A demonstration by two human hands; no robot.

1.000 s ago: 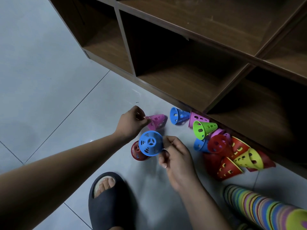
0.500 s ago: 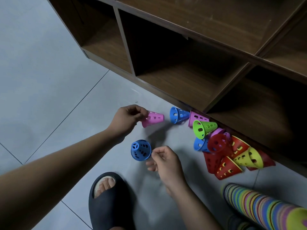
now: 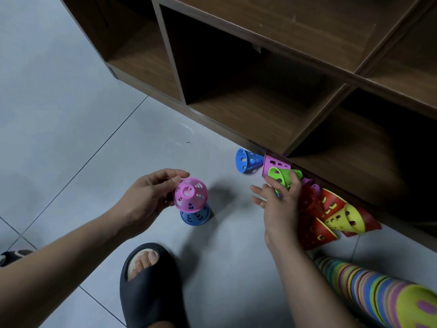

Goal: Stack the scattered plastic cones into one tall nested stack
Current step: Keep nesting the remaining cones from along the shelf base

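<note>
My left grip (image 3: 147,202) is curled round a pink cone (image 3: 190,196), narrow end up toward me, directly over a blue cone (image 3: 195,217) standing on the floor (image 3: 71,138). I cannot tell whether the two touch. My right grip (image 3: 281,202) is spread, its fingers laid on a green cone (image 3: 282,176) at the far end of the loose pile (image 3: 331,209) against the shelf unit (image 3: 260,102). The striped nested stack (image 3: 378,290) lies at near right.
</note>
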